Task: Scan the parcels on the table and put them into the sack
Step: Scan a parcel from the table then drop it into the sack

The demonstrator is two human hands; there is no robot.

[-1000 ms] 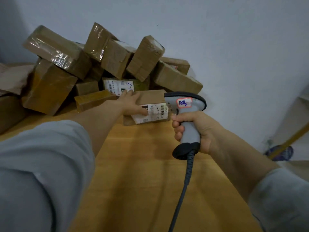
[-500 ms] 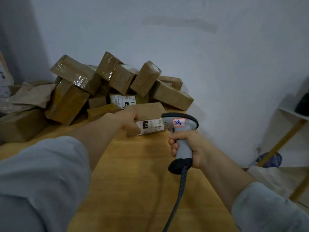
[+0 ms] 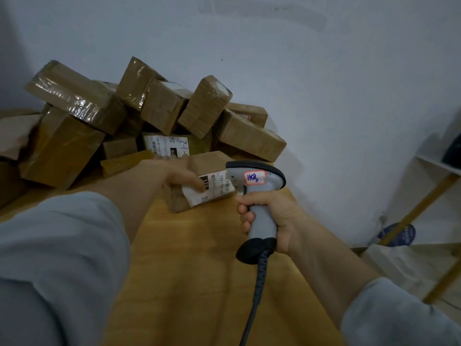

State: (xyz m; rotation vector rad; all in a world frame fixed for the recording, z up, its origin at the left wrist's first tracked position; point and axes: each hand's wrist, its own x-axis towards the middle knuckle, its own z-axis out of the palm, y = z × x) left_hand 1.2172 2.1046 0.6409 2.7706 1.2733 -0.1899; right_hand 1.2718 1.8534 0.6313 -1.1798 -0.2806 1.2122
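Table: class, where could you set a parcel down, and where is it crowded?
The table is bare nearest you, bordered by the left sleeve, the scanner cable and the labelled parcel. Crowded: the parcel pile along the wall.

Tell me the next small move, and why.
Probably turn the parcel so its label faces the scanner. The left hand grips it, thumb on the label; the right hand holds the scanner beside the label's edge, not aimed at it.
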